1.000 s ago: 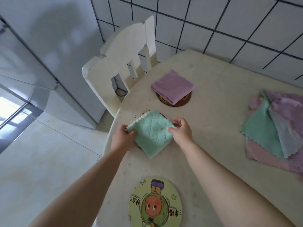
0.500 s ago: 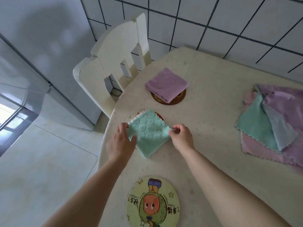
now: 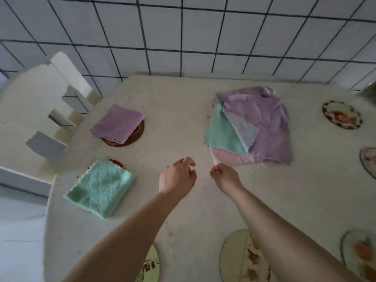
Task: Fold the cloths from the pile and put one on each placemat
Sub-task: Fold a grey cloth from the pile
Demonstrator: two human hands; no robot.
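Two folded cloths [image 3: 117, 124] [image 3: 99, 188] cover two placemats, five placemats [image 3: 341, 115] bare; left hand [image 3: 176, 178] relaxed, right hand [image 3: 224, 177] clenched, empty

Left hand [image 3: 176, 179] loosely curled, right hand [image 3: 224, 176] fisted (both empty).
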